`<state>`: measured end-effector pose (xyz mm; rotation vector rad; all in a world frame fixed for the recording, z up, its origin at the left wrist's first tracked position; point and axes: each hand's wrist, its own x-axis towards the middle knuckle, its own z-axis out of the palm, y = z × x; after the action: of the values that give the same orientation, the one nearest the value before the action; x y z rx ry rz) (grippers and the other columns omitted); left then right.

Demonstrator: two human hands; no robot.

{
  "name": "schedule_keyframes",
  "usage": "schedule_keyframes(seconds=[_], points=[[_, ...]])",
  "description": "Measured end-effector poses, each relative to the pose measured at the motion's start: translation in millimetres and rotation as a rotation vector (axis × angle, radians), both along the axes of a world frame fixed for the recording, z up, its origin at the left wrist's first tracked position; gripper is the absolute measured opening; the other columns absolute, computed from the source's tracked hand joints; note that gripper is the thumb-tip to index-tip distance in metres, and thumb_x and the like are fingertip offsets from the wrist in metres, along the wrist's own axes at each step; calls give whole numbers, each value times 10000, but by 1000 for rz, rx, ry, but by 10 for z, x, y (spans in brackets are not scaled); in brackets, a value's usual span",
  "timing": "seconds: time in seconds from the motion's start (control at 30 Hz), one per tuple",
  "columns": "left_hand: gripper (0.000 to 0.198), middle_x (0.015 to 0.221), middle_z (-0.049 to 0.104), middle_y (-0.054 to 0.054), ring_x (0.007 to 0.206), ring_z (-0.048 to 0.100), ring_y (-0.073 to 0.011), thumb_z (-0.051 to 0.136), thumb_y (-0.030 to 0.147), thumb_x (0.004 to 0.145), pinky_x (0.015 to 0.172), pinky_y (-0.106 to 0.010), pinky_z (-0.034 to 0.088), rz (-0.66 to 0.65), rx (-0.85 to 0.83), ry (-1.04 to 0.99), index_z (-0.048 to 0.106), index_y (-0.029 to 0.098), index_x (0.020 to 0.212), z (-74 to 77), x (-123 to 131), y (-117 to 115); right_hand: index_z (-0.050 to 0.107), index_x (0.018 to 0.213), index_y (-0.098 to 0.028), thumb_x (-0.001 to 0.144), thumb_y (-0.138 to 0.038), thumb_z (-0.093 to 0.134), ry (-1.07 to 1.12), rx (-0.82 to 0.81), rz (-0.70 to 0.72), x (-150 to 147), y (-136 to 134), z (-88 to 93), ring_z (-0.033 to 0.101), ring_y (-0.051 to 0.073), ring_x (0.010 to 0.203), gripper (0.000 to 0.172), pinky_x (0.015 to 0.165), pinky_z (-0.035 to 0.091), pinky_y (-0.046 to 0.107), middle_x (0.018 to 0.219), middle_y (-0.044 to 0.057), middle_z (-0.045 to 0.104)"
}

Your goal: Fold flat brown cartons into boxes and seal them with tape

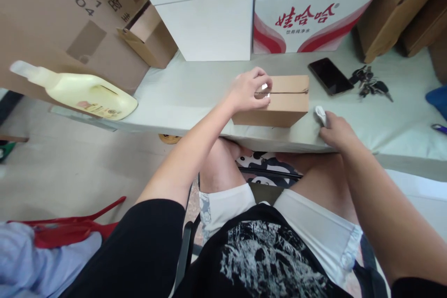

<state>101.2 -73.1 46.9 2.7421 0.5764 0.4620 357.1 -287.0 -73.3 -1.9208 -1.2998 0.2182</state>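
Note:
A closed brown cardboard box (289,102) sits near the table's front edge, its seam running lengthwise along the top. My left hand (250,89) rests on the box's left part, thumb and fingers curled across the seam and closed on it. Shiny bits that look like clear tape (267,95) show between the fingertips. To the right of the box, my right hand (337,131) is wrapped around a small white tool (320,115), which looks like a box cutter. Its tip points toward the back and stands apart from the box; the fist hides its rest.
Behind the box lie a black phone (330,76) and a bunch of keys (370,83). White cartons (216,28) line the back. A yellow pump bottle (92,95) lies at the left by a large carton (31,23). Brown boxes (391,7) stand back right.

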Motion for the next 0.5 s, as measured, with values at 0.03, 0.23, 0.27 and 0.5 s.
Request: schedule_keyframes(seconds=[0.03, 0.23, 0.27, 0.5], points=[[283, 1257, 658, -73, 1050, 676, -253, 675, 265, 803, 950, -401, 494, 1, 0, 0, 711, 252, 1084, 0, -1, -7, 427, 772, -314, 672, -287, 684, -21, -13, -62, -46, 8, 41, 361, 205, 574, 277, 634, 398, 441, 616, -25, 318], [255, 1257, 658, -69, 1056, 674, -259, 664, 273, 819, 962, -404, 498, 5, -17, 7, 711, 251, 1069, 25, -3, -18, 620, 1085, -271, 852, -254, 509, -153, 187, -45, -648, 274, 789, 628, 318, 1119, 258, 998, 519, 507, 1105, 137, 663], [255, 1259, 657, -69, 1066, 673, -263, 665, 278, 820, 967, -406, 497, 2, -17, 6, 712, 252, 1070, 27, -3, -13, 622, 1098, -269, 861, -242, 503, -190, 212, -25, -755, 357, 884, 626, 316, 1134, 267, 1018, 515, 502, 1111, 133, 667], [267, 1251, 654, -72, 1080, 672, -272, 617, 241, 841, 946, -414, 510, 0, 0, -1, 700, 255, 1095, 1, -6, -28, 625, 1237, -232, 838, -148, 457, -281, 167, -73, -989, 770, 728, 579, 338, 1223, 442, 1087, 461, 561, 1293, 155, 608]])
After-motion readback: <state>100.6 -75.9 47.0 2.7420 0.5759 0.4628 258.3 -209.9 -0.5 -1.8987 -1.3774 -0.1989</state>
